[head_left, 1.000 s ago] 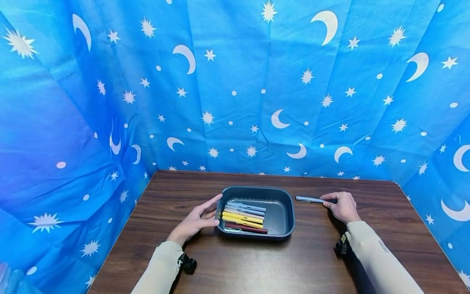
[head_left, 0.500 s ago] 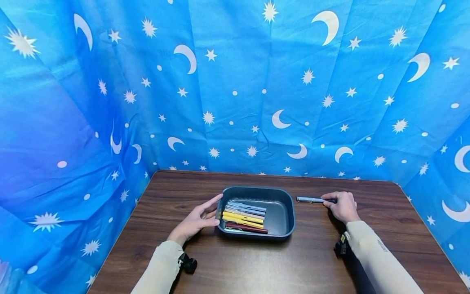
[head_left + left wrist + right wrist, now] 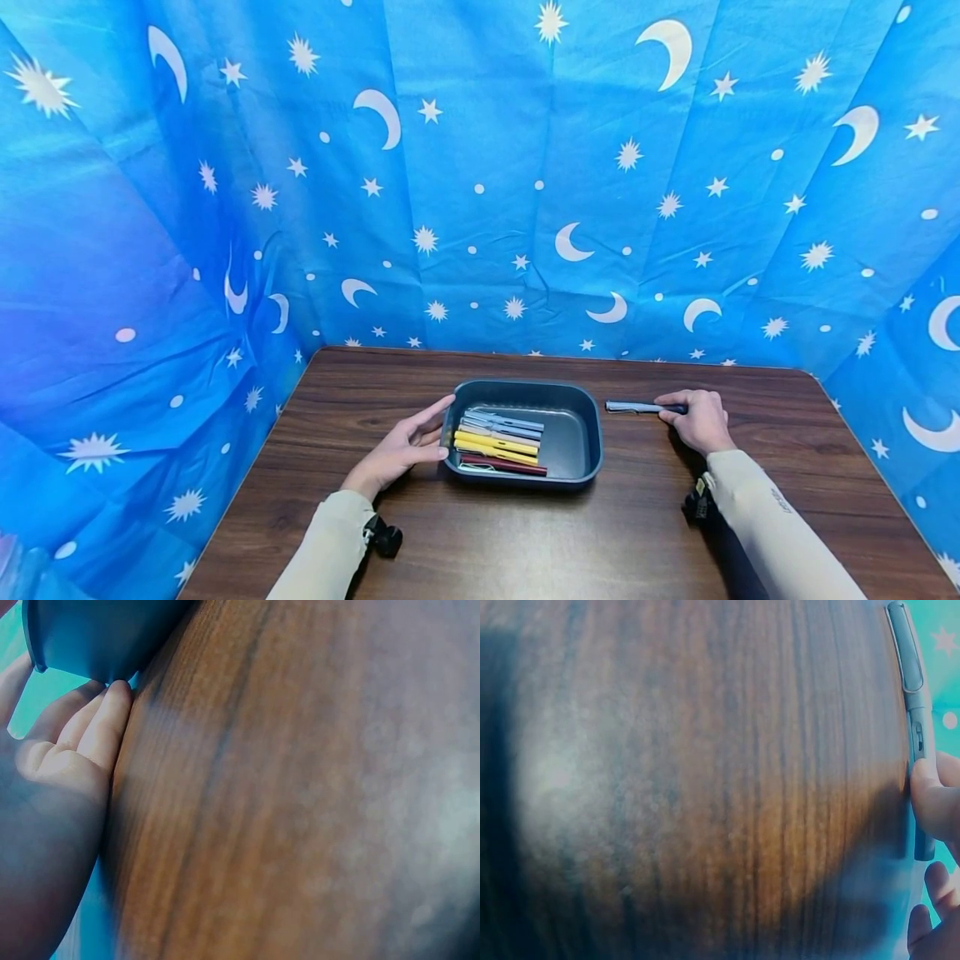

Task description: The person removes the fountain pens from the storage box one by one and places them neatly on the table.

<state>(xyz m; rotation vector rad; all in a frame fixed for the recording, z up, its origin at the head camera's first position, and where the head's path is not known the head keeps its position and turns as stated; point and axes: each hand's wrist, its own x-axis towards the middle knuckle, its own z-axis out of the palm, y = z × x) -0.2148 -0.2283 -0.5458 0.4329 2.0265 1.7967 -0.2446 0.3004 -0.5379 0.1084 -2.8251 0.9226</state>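
Observation:
A dark grey rectangular tray (image 3: 573,433) stands on the table with several pens lying side by side in its left half. Among them are blue-grey pens (image 3: 517,424), yellow pens (image 3: 510,451) and a dark red pen (image 3: 525,468). My left hand (image 3: 401,450) touches the tray's left end, fingers extended and spread along the outer wall and thumb at the near corner. Right of the tray, my right hand (image 3: 699,419) pinches a blue-grey pen (image 3: 633,407) between thumb and fingers. In the right wrist view this pen (image 3: 909,656) shows its clip, with the thumb over its barrel.
The brown wood-grain table (image 3: 480,542) meets a blue curtain (image 3: 480,208) with moons and stars at its back edge. Black wrist devices sit on the left wrist (image 3: 386,540) and the right wrist (image 3: 697,504).

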